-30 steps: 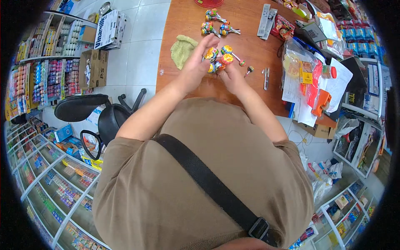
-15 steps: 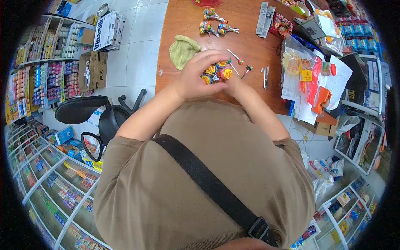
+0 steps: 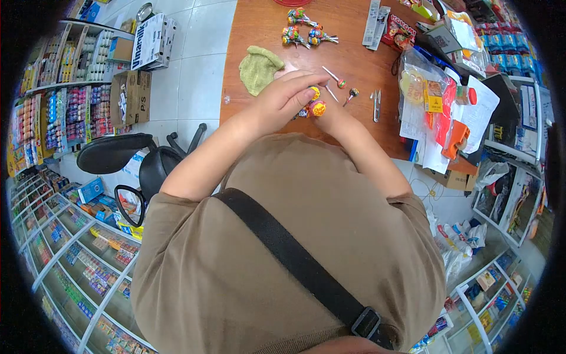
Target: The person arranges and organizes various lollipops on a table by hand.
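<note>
A bunch of wrapped lollipops is held between my two hands at the near edge of the table. My left hand is cupped over the bunch from the left, its fingers reaching across the top and covering most of the heads. From the right, my right hand closes around the bunch's underside; its fingers are mostly hidden behind the lollipops and my left hand. Just beyond my hands lie single lollipops, one with a green and red head and one with a dark wrapper.
Several tied lollipop bunches lie farther back on the wooden table. A green cloth is at left, small scissors or tweezers at right. Papers and packets crowd the right side. A black chair stands left.
My left hand has rolled over the bunch, so fewer lollipop heads show now. My right hand remains at the bunch, with little shift. The things on the table stay in place.
</note>
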`<state>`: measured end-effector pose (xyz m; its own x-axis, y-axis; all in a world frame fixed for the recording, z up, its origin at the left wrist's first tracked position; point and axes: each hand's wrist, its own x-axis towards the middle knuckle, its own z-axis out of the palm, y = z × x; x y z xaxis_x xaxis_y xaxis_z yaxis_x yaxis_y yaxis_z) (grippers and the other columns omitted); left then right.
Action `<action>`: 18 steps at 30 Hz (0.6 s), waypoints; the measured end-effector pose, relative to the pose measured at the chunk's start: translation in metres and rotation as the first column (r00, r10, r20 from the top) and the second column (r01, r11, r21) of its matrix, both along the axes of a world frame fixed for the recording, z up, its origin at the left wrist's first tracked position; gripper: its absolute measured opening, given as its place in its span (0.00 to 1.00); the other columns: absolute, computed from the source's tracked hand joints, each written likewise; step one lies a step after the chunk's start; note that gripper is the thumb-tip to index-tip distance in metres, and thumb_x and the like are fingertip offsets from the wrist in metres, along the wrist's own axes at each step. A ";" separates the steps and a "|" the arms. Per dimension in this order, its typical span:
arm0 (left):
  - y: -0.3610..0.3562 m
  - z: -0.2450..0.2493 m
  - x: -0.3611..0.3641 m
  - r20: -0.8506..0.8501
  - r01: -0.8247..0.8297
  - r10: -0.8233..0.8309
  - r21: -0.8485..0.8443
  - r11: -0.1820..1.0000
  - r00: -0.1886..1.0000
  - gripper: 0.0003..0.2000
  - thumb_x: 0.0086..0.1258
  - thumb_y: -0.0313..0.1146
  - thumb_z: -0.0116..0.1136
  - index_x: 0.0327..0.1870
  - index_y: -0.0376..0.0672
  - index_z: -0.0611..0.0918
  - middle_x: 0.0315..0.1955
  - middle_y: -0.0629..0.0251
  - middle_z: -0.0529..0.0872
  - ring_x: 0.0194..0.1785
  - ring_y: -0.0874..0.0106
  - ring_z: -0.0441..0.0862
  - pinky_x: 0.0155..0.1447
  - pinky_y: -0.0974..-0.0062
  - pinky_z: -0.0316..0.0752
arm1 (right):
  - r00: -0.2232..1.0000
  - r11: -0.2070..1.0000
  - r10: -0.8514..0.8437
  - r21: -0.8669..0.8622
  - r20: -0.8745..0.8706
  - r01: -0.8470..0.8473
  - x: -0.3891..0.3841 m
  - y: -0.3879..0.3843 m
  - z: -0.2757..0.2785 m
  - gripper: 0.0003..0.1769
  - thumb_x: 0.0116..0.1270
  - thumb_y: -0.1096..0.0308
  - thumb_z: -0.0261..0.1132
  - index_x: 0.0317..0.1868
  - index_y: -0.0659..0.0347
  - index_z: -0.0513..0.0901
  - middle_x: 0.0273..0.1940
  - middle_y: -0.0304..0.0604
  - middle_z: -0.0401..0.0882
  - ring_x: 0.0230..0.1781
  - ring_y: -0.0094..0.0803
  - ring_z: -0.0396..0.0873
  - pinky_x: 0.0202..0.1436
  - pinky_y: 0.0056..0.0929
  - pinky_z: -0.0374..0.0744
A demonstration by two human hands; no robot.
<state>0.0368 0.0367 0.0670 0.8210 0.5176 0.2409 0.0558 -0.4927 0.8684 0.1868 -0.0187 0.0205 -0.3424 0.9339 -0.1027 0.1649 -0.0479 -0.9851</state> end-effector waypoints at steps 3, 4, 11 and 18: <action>-0.002 0.007 0.001 -0.030 0.001 -0.001 0.030 1.000 1.000 0.23 0.63 0.35 0.53 0.59 0.39 0.67 0.54 0.54 0.72 0.59 0.61 0.67 0.63 0.68 0.61 | 0.999 0.998 -0.051 0.041 0.013 0.050 -0.004 -0.001 0.012 0.17 0.60 0.72 0.54 0.51 0.61 0.72 0.50 0.49 0.74 0.53 0.38 0.72 0.54 0.32 0.71; -0.005 0.016 0.003 -0.066 -0.006 0.010 0.060 0.998 0.998 0.26 0.60 0.34 0.57 0.60 0.40 0.67 0.55 0.54 0.71 0.60 0.60 0.67 0.63 0.68 0.61 | 0.999 0.999 -0.040 0.013 0.026 0.039 -0.004 0.000 0.018 0.17 0.59 0.72 0.54 0.50 0.61 0.72 0.50 0.49 0.74 0.52 0.38 0.72 0.54 0.32 0.71; -0.007 0.018 0.007 -0.140 0.005 0.001 0.043 0.999 0.990 0.32 0.46 0.22 0.59 0.59 0.43 0.67 0.56 0.53 0.69 0.61 0.57 0.65 0.63 0.66 0.61 | 0.994 0.999 -0.037 0.025 0.100 0.035 -0.003 0.002 0.012 0.17 0.57 0.76 0.53 0.49 0.61 0.73 0.48 0.48 0.76 0.50 0.37 0.74 0.53 0.32 0.72; -0.006 0.025 0.005 -0.124 0.009 -0.004 0.039 0.999 0.992 0.32 0.45 0.20 0.57 0.58 0.44 0.68 0.60 0.54 0.65 0.64 0.58 0.62 0.65 0.67 0.59 | 0.998 1.000 -0.020 -0.006 0.061 0.021 -0.004 0.000 0.012 0.18 0.57 0.78 0.53 0.49 0.60 0.74 0.49 0.46 0.76 0.52 0.35 0.73 0.54 0.32 0.72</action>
